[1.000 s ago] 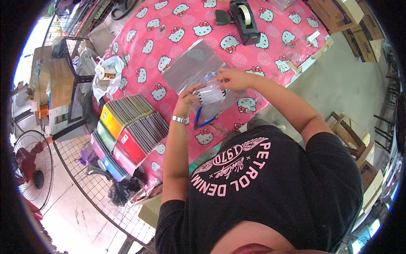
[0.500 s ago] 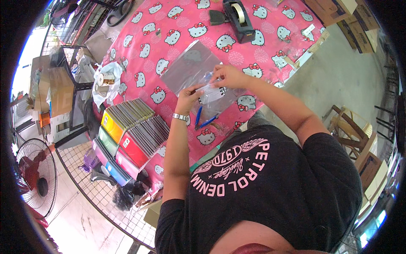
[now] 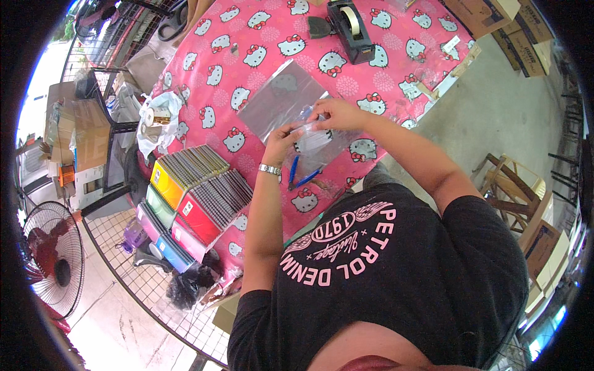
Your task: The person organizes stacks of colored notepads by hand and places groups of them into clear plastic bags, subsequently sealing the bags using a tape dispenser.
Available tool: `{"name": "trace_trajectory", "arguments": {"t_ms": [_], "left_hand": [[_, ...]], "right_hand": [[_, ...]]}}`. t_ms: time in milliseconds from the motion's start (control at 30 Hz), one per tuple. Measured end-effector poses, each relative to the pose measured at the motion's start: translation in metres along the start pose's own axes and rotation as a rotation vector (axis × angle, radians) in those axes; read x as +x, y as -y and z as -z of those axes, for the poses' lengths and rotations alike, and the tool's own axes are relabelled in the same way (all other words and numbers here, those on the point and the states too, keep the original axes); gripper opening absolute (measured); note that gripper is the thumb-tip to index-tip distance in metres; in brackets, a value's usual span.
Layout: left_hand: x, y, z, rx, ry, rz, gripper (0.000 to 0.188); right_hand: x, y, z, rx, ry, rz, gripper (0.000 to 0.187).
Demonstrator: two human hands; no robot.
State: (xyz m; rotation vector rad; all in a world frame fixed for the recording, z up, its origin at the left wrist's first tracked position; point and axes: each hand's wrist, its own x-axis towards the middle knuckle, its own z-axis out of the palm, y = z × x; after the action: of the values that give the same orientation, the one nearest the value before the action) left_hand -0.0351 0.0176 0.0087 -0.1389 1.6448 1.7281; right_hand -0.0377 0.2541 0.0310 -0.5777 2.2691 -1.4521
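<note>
A clear plastic bag (image 3: 337, 145) lies under and between my two hands on the pink table. My left hand (image 3: 283, 141), with a metal watch on its wrist, pinches the plastic at the left. My right hand (image 3: 334, 114) is closed on the same plastic, a little farther and to the right. Crumpled film catches the light between my fingertips; whether something small is in it I cannot make out. Beyond my hands lies a flat stack of clear plastic sleeves (image 3: 272, 99). Blue-handled pliers (image 3: 300, 176) rest just nearer than the bag, jaws hidden.
Spiral notebooks (image 3: 201, 191) stand stacked at the table's left edge. A white plastic bag with a spool (image 3: 159, 120) sits behind them. The black tape dispenser (image 3: 352, 37) is at the far side. A fan (image 3: 55, 260) stands left, cardboard boxes (image 3: 523, 43) far right.
The whole view has shifted slightly. My hands have moved only a little and still hold the plastic; the left fingers have drawn slightly closer to the right hand.
</note>
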Motion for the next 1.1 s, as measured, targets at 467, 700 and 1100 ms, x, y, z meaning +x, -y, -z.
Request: {"name": "trace_trajectory", "arguments": {"t_ms": [467,700,1100], "left_hand": [[-0.052,-0.034,-0.028,1.061,-0.082,-0.754,0.035],[-0.047,-0.002,-0.028,1.040,-0.223,-0.668,0.021],[-0.032,-0.004,-0.039,0.875,-0.514,-0.527,0.021]], "right_hand": [[-0.033,0.023,0.003,-0.277,-0.085,0.474,0.022],[-0.033,0.015,-0.038,-0.378,-0.306,0.339,0.021],[0.023,-0.043,0.049,-0.448,-0.611,-0.013,0.032]]}}
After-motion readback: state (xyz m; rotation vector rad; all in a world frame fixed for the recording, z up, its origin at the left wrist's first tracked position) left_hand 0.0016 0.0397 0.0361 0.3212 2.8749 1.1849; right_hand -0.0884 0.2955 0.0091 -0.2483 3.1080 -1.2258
